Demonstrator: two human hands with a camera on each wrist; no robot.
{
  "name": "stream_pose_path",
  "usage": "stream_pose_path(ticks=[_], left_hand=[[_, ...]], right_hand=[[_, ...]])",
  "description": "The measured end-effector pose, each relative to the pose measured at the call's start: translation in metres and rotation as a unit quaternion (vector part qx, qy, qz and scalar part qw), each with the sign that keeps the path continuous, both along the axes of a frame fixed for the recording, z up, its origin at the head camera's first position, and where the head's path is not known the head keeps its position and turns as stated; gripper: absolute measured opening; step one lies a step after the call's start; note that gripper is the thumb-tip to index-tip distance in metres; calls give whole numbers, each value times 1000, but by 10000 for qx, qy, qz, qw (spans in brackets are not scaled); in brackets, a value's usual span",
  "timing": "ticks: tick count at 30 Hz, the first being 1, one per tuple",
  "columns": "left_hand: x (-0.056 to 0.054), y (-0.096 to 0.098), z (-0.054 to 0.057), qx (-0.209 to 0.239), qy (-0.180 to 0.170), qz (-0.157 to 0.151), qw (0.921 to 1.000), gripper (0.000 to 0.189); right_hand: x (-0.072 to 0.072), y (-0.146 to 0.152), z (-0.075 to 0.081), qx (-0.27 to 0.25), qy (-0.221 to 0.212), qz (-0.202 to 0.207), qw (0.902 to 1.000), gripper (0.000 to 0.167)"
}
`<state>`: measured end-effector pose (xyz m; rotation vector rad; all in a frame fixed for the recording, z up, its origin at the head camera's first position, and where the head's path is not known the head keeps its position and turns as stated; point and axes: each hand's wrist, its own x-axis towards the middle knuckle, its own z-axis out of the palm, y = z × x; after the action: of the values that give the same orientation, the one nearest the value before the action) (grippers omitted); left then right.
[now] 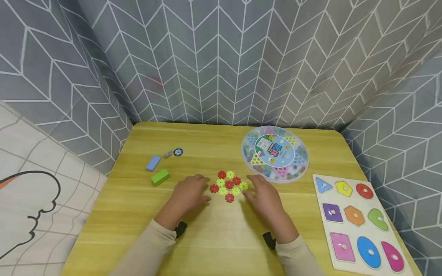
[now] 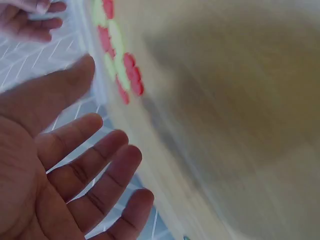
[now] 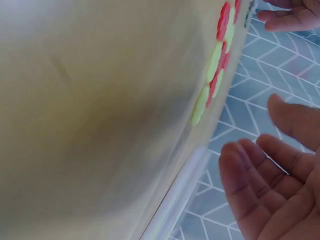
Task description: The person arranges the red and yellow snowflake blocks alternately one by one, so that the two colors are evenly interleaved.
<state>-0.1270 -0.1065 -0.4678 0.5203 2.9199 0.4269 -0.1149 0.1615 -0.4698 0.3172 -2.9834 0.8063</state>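
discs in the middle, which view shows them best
The head view: it looks down on the discs, red and yellow-green, between the left hand and right hand. Both wrist views show them at a low slant, bunched together and cut off at the top edge.

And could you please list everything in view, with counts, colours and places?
flower discs: ten, five red and five yellow-green, mid-table
round game board: one, multicoloured, far side, right of centre
puzzle board: one, white, table's right side
puzzle pieces: nine, various colours, in the puzzle board
green block: one, green, left
blue block: one, blue, left
chip: one, blue-white, far left
small piece: one, greyish, beside chip
table: one, yellowish, below everything
curtain: count unclear, grey with white lines, around table
printed surface: one, mostly white, left of table
wrist devices: two, black, at wrists
sleeves: two, beige, near side
left hand: one, bare, left of discs
right hand: one, bare, right of discs
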Motion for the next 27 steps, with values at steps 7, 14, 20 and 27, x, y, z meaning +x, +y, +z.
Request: stream_pose_path(ticks=[7, 14, 20, 27], left_hand=[[-26, 24, -10, -378, -134, -537, 9978, 28], [-24, 33, -12, -319, -99, -239, 9992, 24], [-21, 25, -11, 44, -288, -114, 9995, 27], [9, -21, -11, 1728, -1174, -689, 9755, 15]], right_hand=[[-33, -8, -7, 398, -574, 516, 9962, 32], [-41, -9, -20, 614, -999, 468, 9920, 23], [-40, -2, -15, 527, -1096, 366, 9919, 13], [-16, -19, -1, -680, -885, 1155, 9870, 14]])
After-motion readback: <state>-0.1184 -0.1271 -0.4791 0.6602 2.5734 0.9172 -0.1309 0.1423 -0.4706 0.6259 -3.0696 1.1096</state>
